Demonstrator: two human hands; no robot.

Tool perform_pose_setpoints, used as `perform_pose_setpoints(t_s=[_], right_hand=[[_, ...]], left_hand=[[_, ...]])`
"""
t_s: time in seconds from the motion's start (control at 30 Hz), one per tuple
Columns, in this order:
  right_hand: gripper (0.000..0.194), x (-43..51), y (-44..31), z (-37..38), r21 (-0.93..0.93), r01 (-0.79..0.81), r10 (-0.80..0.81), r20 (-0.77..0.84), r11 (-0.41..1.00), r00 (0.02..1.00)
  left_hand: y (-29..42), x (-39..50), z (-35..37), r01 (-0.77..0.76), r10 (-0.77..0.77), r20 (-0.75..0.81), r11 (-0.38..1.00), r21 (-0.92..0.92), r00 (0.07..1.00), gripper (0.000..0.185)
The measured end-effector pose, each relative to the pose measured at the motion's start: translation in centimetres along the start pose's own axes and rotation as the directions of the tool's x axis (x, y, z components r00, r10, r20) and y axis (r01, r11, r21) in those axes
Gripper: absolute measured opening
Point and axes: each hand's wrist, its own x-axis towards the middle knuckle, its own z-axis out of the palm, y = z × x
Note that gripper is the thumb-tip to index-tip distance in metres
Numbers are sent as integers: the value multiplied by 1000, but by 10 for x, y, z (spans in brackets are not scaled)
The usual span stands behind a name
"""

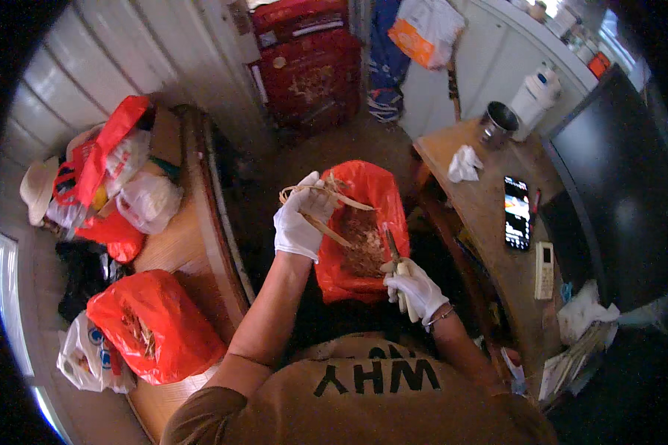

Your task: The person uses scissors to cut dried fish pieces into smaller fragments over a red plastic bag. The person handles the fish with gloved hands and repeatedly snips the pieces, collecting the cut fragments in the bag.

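My left hand (pixel 303 218), in a white glove, grips several pale, dried, root-like strips (pixel 334 194). Their ends stick out over a red plastic bag (pixel 392 192), which seems to line an open container. Brown scraps and pale shavings (pixel 364 239) lie inside it. At the bag's near right edge, my right hand (pixel 414 292), gloved too, is closed around a small bladed tool (pixel 393 250), apparently a knife. Its narrow tip points away from me, toward the bag. The fingers hide most of the handle. A gap separates the tool from the strips.
On the left wooden table (pixel 200 245) stands another red bag (pixel 172 328) with similar dried pieces, near several plastic bags (pixel 149 201). The right desk (pixel 484 217) holds a lit phone (pixel 516 214), a remote control (pixel 544 271), crumpled tissue (pixel 465 164) and a metal cup (pixel 498 123).
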Motion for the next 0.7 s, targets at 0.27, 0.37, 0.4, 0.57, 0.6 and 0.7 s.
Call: perform_pose_setpoints(t_s=[0.27, 0.37, 0.4, 0.57, 0.6, 0.7], right_hand=[[34, 3, 6, 1, 93, 110, -106, -47, 990, 993], [38, 7, -7, 9, -75, 199, -212, -275, 977, 938], [39, 10, -13, 13, -134, 293, -321, -321, 947, 891], [46, 37, -43, 13, -625, 231, -519, -328, 746, 789], [47, 43, -43, 13, -631, 199, -486, -321, 750, 813], [48, 67, -37, 14, -569, 173, -396, -296, 804, 869]], left_hand=[[-37, -7, -15, -101, 95, 35, 959, 264, 995, 34], [-45, -17, -16, -263, 217, 148, 797, 544, 965, 28], [-46, -22, -17, -266, 239, 140, 659, 703, 961, 26], [-60, -34, -12, -259, 81, 281, 681, 685, 956, 26], [-62, -36, -11, -241, 55, 282, 685, 687, 958, 27], [-64, -38, -11, -105, -36, 209, 772, 626, 977, 27]])
